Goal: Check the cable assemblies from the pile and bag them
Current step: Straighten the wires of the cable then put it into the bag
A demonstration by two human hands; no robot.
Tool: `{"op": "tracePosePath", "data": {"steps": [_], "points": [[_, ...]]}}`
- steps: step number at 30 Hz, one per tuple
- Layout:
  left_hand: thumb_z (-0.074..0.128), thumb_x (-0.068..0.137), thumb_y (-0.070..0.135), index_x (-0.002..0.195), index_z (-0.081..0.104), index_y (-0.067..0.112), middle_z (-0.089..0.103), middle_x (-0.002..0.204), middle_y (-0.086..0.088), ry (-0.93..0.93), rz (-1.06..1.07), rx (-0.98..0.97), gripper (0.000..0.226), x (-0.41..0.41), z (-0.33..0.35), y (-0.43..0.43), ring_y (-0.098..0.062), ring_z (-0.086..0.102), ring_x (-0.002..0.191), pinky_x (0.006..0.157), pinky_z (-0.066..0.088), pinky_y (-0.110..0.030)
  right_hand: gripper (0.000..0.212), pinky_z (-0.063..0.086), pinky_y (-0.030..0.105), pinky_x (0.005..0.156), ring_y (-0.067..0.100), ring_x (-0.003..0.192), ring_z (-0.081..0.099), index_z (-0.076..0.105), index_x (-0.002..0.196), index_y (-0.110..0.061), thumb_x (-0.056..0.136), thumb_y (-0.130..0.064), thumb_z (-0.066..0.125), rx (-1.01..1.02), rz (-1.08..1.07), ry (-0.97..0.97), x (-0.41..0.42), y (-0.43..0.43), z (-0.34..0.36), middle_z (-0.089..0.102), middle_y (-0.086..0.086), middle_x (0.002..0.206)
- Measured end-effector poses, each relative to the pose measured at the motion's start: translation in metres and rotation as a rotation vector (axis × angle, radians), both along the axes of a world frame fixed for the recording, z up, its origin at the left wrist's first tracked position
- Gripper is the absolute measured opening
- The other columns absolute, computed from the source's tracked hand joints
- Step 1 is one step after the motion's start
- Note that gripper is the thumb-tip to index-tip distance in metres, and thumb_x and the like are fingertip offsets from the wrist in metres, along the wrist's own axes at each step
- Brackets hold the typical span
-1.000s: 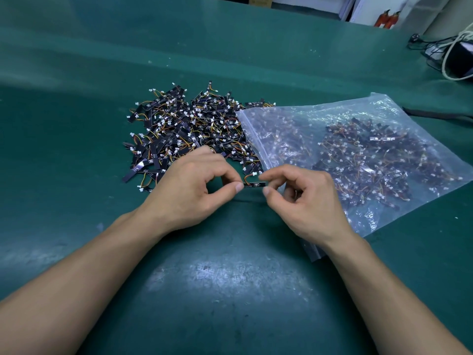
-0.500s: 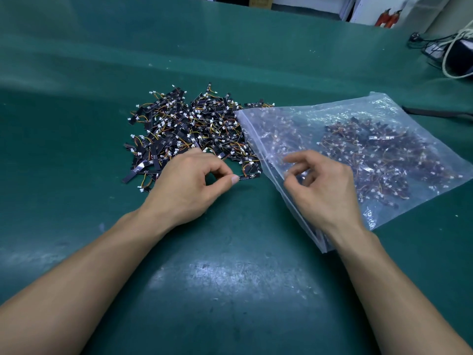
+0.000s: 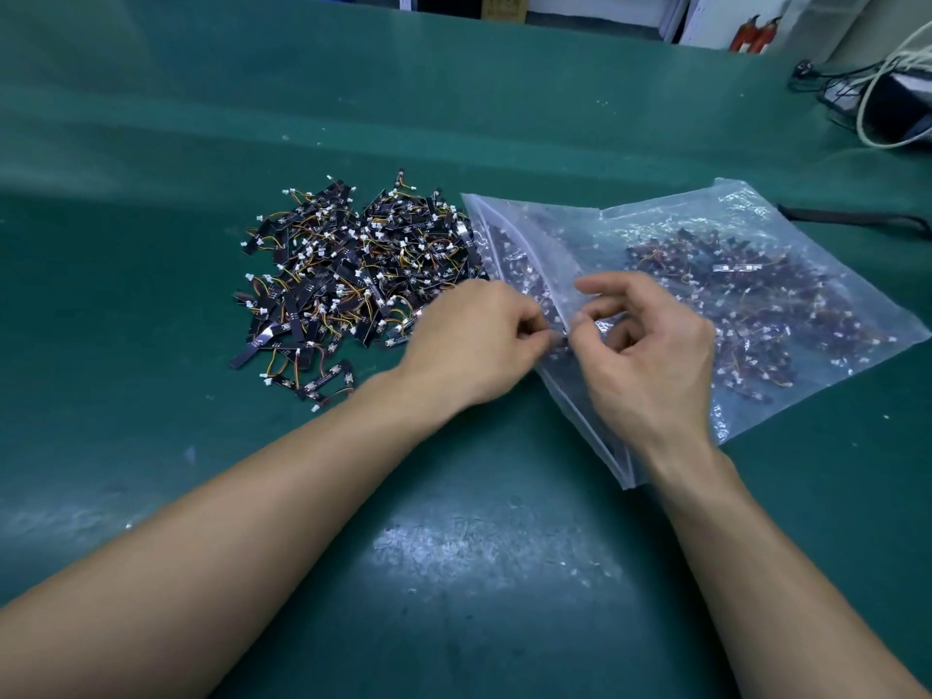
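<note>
One loose pile of small black cable assemblies with orange-yellow wires and white plugs [image 3: 348, 280] sits mid-left on the green worktop [image 3: 151, 355]. Its right edge touches the mouth of a clear zip-lock plastic bag [image 3: 671, 214]. The bag lies flat to the right, mouth facing left, with a big batch of the same assemblies inside [image 3: 746, 300].

Both hands meet at the bag's mouth edge, near side.
- Left hand [image 3: 469, 345]: fingers [image 3: 529, 327] curled in, tips pinched together right at the opening. Whatever is between them is too blurred, cannot tell.
- Right hand [image 3: 655, 365]: over the bag. Thumb and a curled finger pinch the plastic lip, index finger [image 3: 605, 285] half straight above it.

Forearms are bare and come in from the near edge.

Far right: dark box with white and black cables [image 3: 892, 103]. A black strap [image 3: 852, 219] lies just beyond the bag. Two red extinguishers [image 3: 756, 35] stand behind the worktop.
</note>
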State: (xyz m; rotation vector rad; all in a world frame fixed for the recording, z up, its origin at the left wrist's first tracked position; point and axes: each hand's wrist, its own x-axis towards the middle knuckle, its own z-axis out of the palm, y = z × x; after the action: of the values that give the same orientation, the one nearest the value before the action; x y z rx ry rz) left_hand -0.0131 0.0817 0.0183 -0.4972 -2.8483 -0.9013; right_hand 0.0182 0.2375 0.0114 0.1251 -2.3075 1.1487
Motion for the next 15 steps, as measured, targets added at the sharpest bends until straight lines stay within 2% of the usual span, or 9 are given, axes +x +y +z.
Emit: {"op": "tracePosePath", "data": {"steps": [3, 5, 8, 10, 12, 15], "points": [[0.064, 0.088, 0.031, 0.053, 0.045, 0.019, 0.042, 0.056, -0.005, 0.02, 0.035, -0.059, 0.041, -0.004, -0.004, 0.026, -0.031, 0.046, 0.068, 0.069, 0.032, -0.034, 0.025, 0.045, 0.017, 0.06, 0.013, 0.053, 0.058, 0.071, 0.101, -0.029, 0.08, -0.017, 0.064, -0.015, 0.006, 0.007, 0.0, 0.0, 0.001, 0.066, -0.023, 0.079], [0.062, 0.086, 0.028, 0.05, 0.037, 0.02, 0.034, 0.053, -0.001, 0.024, 0.049, -0.077, 0.044, -0.006, -0.006, 0.033, -0.029, 0.038, 0.068, 0.074, 0.026, -0.034, 0.024, 0.043, 0.014, 0.06, 0.009, 0.053, 0.058, 0.071, 0.1, -0.028, 0.081, -0.015, 0.065, -0.016, 0.0, 0.008, 0.0, 0.001, 0.001, 0.065, -0.022, 0.073], [0.054, 0.081, 0.042, 0.058, 0.056, 0.021, 0.041, 0.053, 0.01, 0.06, 0.008, -0.007, 0.031, -0.003, -0.009, 0.023, -0.023, 0.04, 0.071, 0.074, 0.028, -0.033, 0.023, 0.046, 0.018, 0.06, 0.008, 0.055, 0.058, 0.071, 0.101, -0.028, 0.081, -0.019, 0.064, 0.0, -0.001, -0.015, 0.001, 0.0, 0.002, 0.066, -0.023, 0.074], [0.063, 0.083, 0.048, 0.07, 0.067, 0.028, 0.052, 0.06, 0.015, 0.107, -0.057, 0.038, 0.025, 0.002, -0.01, 0.003, -0.018, 0.044, 0.074, 0.072, 0.037, -0.035, 0.023, 0.053, 0.028, 0.061, 0.01, 0.055, 0.059, 0.071, 0.102, -0.029, 0.081, -0.022, 0.065, 0.024, 0.016, -0.056, 0.002, 0.0, 0.001, 0.067, -0.023, 0.076], [0.073, 0.086, 0.046, 0.081, 0.073, 0.03, 0.062, 0.072, 0.017, 0.154, -0.06, 0.043, 0.017, 0.008, -0.011, -0.024, -0.015, 0.048, 0.078, 0.075, 0.044, -0.035, 0.022, 0.057, 0.035, 0.065, 0.008, 0.056, 0.059, 0.071, 0.103, -0.03, 0.083, -0.022, 0.068, 0.064, 0.028, -0.119, 0.001, -0.001, 0.0, 0.068, -0.023, 0.077], [0.075, 0.086, 0.041, 0.096, 0.074, 0.031, 0.067, 0.088, 0.016, 0.155, -0.008, -0.009, 0.014, 0.018, -0.014, -0.06, -0.016, 0.051, 0.088, 0.083, 0.046, -0.039, 0.023, 0.057, 0.037, 0.07, 0.003, 0.056, 0.056, 0.073, 0.104, -0.028, 0.084, -0.019, 0.069, 0.104, 0.033, -0.199, -0.001, -0.002, -0.004, 0.071, -0.017, 0.078]]}}
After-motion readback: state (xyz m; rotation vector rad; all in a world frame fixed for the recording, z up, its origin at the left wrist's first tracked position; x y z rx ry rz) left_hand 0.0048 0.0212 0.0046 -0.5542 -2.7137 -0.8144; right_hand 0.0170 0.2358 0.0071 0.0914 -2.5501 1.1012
